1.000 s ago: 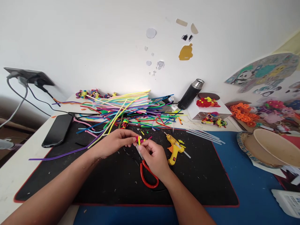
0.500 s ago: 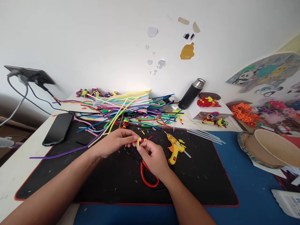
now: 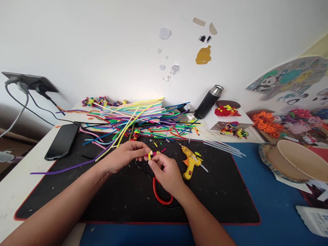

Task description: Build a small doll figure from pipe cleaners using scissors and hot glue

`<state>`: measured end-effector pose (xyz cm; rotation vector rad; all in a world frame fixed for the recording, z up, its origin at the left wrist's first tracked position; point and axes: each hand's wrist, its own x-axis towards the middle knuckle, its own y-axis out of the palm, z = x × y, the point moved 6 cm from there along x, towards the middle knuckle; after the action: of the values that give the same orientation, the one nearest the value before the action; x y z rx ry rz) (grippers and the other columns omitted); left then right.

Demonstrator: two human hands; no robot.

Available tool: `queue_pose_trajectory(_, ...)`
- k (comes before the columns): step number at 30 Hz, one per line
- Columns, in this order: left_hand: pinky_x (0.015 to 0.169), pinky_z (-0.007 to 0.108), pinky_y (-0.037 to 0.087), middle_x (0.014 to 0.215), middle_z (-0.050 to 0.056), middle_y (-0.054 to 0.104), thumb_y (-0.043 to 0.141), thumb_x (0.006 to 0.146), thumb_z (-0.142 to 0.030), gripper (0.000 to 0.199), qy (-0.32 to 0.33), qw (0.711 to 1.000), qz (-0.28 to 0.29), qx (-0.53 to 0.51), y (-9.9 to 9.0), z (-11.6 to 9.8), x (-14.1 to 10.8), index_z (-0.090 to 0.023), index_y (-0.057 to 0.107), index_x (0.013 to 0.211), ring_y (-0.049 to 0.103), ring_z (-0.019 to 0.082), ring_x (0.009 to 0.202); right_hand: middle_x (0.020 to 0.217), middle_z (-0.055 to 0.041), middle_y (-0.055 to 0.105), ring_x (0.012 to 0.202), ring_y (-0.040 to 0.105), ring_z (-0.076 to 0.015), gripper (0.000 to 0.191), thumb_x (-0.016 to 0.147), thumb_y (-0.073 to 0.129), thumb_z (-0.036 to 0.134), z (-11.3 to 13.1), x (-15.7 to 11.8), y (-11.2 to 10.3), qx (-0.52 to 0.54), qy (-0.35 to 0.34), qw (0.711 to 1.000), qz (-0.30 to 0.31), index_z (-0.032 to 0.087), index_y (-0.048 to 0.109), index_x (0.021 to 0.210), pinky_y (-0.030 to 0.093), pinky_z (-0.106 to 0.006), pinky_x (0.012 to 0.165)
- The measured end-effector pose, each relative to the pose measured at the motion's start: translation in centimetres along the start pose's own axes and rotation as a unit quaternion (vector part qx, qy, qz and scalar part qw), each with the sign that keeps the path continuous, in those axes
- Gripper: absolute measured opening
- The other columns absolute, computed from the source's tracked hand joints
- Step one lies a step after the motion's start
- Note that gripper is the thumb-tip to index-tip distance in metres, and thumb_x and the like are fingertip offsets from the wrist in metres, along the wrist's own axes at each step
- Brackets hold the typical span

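Observation:
My left hand (image 3: 128, 155) pinches the left side of a small pink and yellow pipe-cleaner piece (image 3: 150, 155) with a whitish tip. On its right side, my right hand (image 3: 165, 169) grips the same piece between thumb and fingers. The hands nearly touch above the black mat (image 3: 115, 198). Red handles (image 3: 162, 201), partly under my right hand, lie on the mat. To the right rests a yellow glue gun (image 3: 190, 162). A small red and green figure (image 3: 135, 134) is just beyond my left hand.
A heap of coloured pipe cleaners (image 3: 138, 114) spans the back. A phone (image 3: 62, 141) lies left. Glue sticks (image 3: 224, 148), a black flask (image 3: 209, 101), a white box (image 3: 230, 121) and a round basket (image 3: 276, 167) are right.
Both hands keep their hold on the small piece; its yellow part has tilted slightly and my right thumb has shifted a little. The whole view has drifted slightly.

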<state>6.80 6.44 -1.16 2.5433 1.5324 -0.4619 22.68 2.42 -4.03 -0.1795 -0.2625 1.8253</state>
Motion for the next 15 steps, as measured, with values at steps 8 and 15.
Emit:
queue_pose_trajectory(8,0.067,0.029,0.043,0.074,0.003,0.069,0.083,0.076,-0.051,0.034,-0.019,0.998,-0.023,-0.056,0.04,0.59,0.1,-0.018,0.078,0.078,0.052,0.016,0.069,0.056,0.0078,0.047,0.052,0.042,-0.0115,0.018,0.097,0.064,0.034,-0.11,0.09,0.05,-0.003,-0.002,1.0,-0.004,0.021,0.068,0.085,0.031,-0.025,0.054)
queue_pose_trajectory(15,0.067,0.029,0.042,0.074,0.003,0.067,0.085,0.07,-0.046,0.03,-0.024,0.996,-0.045,-0.079,-0.06,0.9,0.14,-0.017,0.08,0.077,0.051,0.016,0.069,0.056,0.0077,0.047,0.051,0.042,-0.0111,0.017,0.097,0.064,0.032,0.35,0.01,-0.07,-0.03,-0.009,0.999,-0.006,0.021,0.069,0.084,0.03,-0.025,0.054)
